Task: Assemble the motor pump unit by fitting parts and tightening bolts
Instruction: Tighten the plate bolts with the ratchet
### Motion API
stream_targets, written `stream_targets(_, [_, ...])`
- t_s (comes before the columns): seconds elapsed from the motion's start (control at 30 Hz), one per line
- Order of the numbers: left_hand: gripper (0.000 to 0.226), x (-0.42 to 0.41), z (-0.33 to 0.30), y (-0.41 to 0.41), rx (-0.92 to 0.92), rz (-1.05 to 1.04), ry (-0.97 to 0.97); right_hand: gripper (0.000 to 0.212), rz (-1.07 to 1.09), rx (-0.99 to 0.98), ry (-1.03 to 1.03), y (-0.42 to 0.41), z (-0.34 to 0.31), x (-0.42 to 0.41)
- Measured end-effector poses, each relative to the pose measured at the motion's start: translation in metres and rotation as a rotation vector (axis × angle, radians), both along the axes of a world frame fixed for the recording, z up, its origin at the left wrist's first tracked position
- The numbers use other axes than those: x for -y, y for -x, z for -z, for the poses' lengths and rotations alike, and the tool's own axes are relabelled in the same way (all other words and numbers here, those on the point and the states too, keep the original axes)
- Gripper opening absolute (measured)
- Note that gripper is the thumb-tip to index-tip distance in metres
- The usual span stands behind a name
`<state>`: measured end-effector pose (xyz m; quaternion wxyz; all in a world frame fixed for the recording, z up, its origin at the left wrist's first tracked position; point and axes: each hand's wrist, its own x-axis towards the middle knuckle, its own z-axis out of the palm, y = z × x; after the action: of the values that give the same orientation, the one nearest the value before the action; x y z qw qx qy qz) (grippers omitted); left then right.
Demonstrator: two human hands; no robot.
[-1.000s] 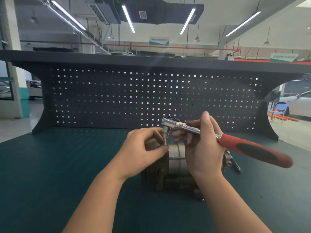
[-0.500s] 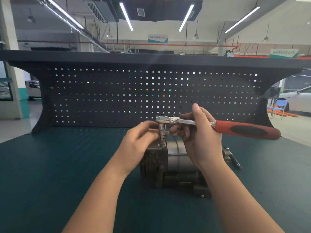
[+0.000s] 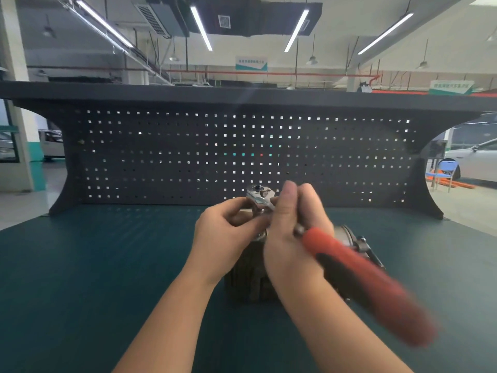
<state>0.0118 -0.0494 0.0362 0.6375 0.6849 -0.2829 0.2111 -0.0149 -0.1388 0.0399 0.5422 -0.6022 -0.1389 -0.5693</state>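
Note:
A dark metal motor pump unit [image 3: 247,281] stands on the green bench mat, mostly hidden behind my hands. A ratchet wrench [image 3: 357,275] with a red and black handle has its chrome head above the unit's top, its handle slanting down toward me on the right and blurred. My right hand [image 3: 293,232] grips the wrench's metal shank just below the head. My left hand [image 3: 226,227] pinches the socket under the wrench head with curled fingers. The bolt itself is hidden.
The green mat [image 3: 107,278] covers the bench on both sides. A dark pegboard back panel [image 3: 188,152] rises behind the unit. A metal fitting [image 3: 360,243] sticks out of the unit's right end.
The wrench handle has swung from pointing right to pointing down toward me at the lower right. My left hand stays at the socket.

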Motion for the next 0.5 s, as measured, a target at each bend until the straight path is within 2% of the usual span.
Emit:
stream_targets(0.03, [0.031, 0.002, -0.002, 0.002, 0.005, -0.024, 0.003, 0.042, 0.174, 0.012, 0.067, 0.001, 0.000, -0.006])
stream_targets(0.1, [0.058, 0.005, -0.004, 0.005, 0.003, -0.061, 0.038, 0.043, 0.460, 0.100, 0.214, 0.001, 0.000, -0.015])
stream_targets(0.17, [0.066, 0.005, -0.006, 0.009, -0.014, -0.024, 0.083, 0.046, 0.534, 0.124, 0.284, 0.001, 0.000, -0.018])
stream_targets(0.23, [0.054, 0.004, -0.006, 0.010, 0.004, 0.034, 0.073, 0.041, 0.485, 0.085, 0.298, 0.002, 0.002, -0.011])
stream_targets(0.27, [0.043, 0.003, -0.005, 0.008, 0.010, 0.062, 0.061, 0.038, 0.407, 0.079, 0.278, 0.000, 0.004, -0.005])
stream_targets(0.33, [0.017, 0.001, -0.002, 0.002, -0.014, 0.068, 0.039, 0.037, 0.086, 0.022, 0.183, -0.003, 0.003, 0.016])
stream_targets(0.43, [0.009, -0.003, 0.002, -0.005, -0.007, -0.016, 0.013, 0.024, -0.390, -0.146, -0.051, -0.015, -0.008, 0.052])
stream_targets(0.5, [0.010, -0.003, 0.005, -0.009, -0.006, -0.040, 0.002, 0.019, -0.550, -0.228, -0.129, -0.022, -0.015, 0.055])
